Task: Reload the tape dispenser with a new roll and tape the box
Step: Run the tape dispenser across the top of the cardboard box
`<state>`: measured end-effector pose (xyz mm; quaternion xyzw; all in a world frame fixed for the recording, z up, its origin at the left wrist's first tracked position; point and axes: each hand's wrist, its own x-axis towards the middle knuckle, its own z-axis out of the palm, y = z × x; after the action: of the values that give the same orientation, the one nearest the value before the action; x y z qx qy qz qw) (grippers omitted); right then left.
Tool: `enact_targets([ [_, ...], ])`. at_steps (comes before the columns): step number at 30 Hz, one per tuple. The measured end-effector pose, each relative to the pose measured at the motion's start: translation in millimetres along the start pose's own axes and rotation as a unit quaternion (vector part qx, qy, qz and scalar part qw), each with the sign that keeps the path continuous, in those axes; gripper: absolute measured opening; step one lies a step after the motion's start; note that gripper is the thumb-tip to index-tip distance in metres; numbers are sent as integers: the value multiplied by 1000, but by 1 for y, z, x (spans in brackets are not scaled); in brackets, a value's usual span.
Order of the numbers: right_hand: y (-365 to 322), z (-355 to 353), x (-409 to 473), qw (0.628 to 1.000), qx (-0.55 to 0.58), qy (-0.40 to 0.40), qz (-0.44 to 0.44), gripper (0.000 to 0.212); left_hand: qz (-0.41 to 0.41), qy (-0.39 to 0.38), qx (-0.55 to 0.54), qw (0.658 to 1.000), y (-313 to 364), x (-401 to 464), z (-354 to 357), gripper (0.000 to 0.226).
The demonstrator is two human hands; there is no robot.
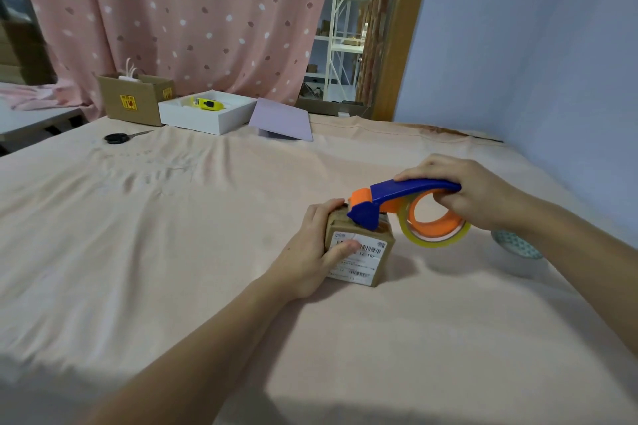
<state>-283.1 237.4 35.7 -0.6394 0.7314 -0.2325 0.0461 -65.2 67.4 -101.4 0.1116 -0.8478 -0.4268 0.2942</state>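
The small cardboard box stands on the pink cloth-covered table, right of centre, with a printed shipping label facing the camera. The left hand grips it, fingers wrapped over the far top edge and thumb pressed flat on the label. The right hand grasps the blue handle of the tape dispenser, fingers curled beneath it through the orange hub. A clear tape roll is seated on that hub, so reloading appears complete. The dispenser's blue nose rests on the box top; whether tape has adhered there cannot be determined. Risks, as judged: the box looks light and could tip or slide on the soft cloth if the pull outruns the left hand's hold; the left fingertips lie close to the nose and its cutter; a tilted nose could lay the tape crooked or wrinkled. A patterned roll lies beside the right wrist.
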Motion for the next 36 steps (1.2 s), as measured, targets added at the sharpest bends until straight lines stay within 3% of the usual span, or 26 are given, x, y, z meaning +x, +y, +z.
enact_targets([
  [13, 5, 20, -15, 995, 65, 69, 39, 70, -3, 5, 2, 1000, 1, -1, 0, 67],
  [19, 10, 36, -26, 984, 134, 102, 58, 62, -4, 7, 8, 1000, 0, 0, 0, 69],
  [28, 9, 32, -40, 969, 220, 60, 98, 45, -8, 18, 19, 1000, -1, -1, 1, 65],
  [36, 2, 22, -36, 970, 209, 29, 121, 45, -9, 19, 16, 1000, -1, 0, 1, 64],
])
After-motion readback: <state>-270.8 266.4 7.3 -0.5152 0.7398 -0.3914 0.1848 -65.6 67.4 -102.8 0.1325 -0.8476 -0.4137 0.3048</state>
